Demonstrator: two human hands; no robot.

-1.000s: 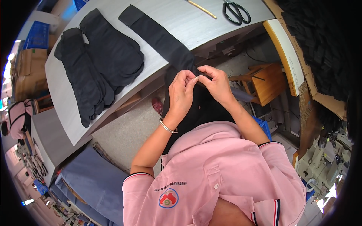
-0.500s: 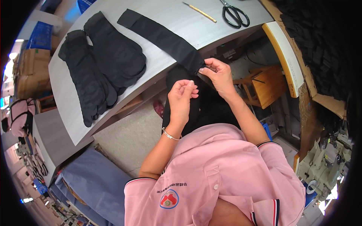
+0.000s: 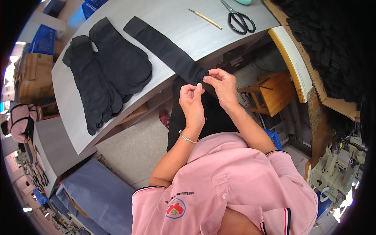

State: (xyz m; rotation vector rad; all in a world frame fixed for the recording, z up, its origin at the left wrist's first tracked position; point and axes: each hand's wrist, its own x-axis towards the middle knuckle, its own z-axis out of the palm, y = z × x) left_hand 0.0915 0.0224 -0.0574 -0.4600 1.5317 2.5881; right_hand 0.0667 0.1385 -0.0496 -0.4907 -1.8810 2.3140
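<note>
A long black sock (image 3: 168, 51) lies flat across the grey table, its near end hanging over the edge above my lap. My right hand (image 3: 224, 87) pinches this end, where the fabric is bunched, between thumb and fingers. Just below and left of it, my left hand (image 3: 192, 107) is closed, thumb against the forefinger. Whatever its tips hold, if anything, is too small to make out. Two stacks of black socks, a left stack (image 3: 87, 78) and a right stack (image 3: 121, 58), lie farther left on the table.
Black-handled scissors (image 3: 239, 22) and a thin pointed tool with a wooden handle (image 3: 205, 18) lie at the table's far side. A wooden stool (image 3: 274, 94) stands under the table to the right. Beyond is a cardboard box (image 3: 340, 105) full of black pieces.
My left hand has moved up and right, closer to the sock's bunched end. My right hand, still pinching the sock, has shifted slightly left and down.
</note>
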